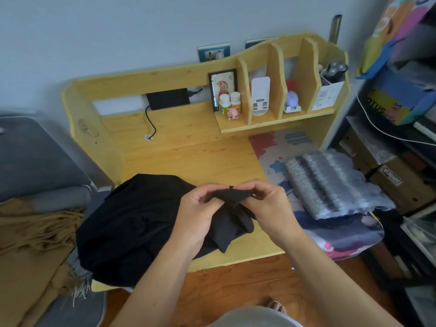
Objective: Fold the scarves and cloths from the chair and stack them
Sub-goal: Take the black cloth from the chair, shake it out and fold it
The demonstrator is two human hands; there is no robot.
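Observation:
A black cloth (pixel 132 223) lies bunched over the near left part of the low wooden desk (pixel 188 152). My left hand (pixel 200 208) and my right hand (pixel 266 201) are held together above the desk's front edge, each pinching one end of the cloth's raised corner between thumb and fingers. A folded grey striped scarf (pixel 330 182) rests on the colourful mat (pixel 271 149) at the desk's right. A brown fringed scarf (pixel 35 251) drapes over the grey chair (pixel 40 159) on the left.
The desk's back shelf (pixel 271 123) holds bottles, a framed picture, a white stand and a box. A black adapter with a cable (pixel 167 99) sits at the back. Dark shelving with boxes (pixel 401 185) stands at the right. Wooden floor lies below.

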